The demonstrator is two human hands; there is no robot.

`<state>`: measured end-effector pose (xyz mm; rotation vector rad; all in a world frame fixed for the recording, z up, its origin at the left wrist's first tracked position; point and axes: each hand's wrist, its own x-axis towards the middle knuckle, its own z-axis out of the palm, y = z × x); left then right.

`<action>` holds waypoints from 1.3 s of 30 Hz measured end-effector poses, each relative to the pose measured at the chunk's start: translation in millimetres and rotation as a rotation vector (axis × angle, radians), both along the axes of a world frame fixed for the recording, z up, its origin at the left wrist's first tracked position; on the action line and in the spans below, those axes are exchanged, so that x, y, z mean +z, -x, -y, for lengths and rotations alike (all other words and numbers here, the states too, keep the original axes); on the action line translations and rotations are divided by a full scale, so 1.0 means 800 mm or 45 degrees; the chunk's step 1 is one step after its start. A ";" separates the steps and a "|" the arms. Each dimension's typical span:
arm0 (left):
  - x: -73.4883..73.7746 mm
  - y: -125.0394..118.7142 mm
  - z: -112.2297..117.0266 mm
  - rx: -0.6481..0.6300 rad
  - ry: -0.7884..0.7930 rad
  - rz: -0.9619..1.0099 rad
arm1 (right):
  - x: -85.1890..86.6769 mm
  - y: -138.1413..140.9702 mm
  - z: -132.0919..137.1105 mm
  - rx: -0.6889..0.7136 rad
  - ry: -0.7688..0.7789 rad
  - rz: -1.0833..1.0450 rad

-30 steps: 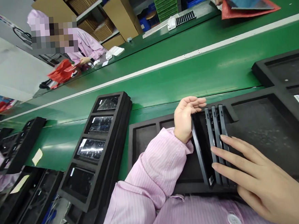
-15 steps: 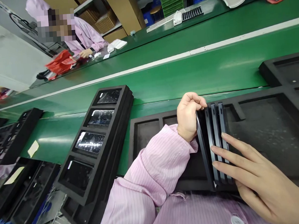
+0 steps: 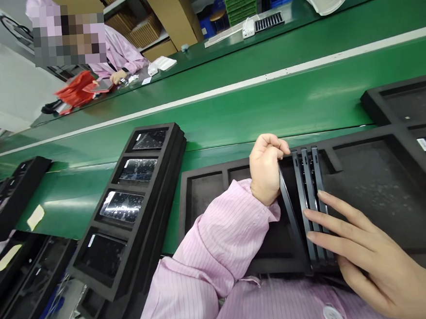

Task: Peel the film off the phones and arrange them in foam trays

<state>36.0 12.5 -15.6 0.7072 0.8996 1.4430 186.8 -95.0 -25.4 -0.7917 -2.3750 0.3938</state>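
Looking across green conveyor bench [image 3: 267, 107], black foam tray [image 3: 375, 187] sitting at near edge. Probably best gripping edges only, bracing the rest against tipping. Curling left hand [image 3: 266, 168] closed round top of leftmost slab [image 3: 291, 212] in row of dark slabs [image 3: 311, 186] standing on edge in tray. Pressing right hand [image 3: 369, 260], fingers spread open, flat against remaining slabs.
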 end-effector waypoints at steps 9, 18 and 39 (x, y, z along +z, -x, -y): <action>0.000 -0.001 -0.001 0.015 0.005 0.028 | -0.010 -0.001 0.012 -0.268 0.210 -0.207; 0.003 -0.002 -0.001 0.015 0.034 0.006 | -0.026 0.005 0.012 -0.448 0.485 -0.138; 0.001 -0.018 -0.005 0.072 0.074 -0.080 | -0.017 0.001 0.012 -0.346 0.540 -0.142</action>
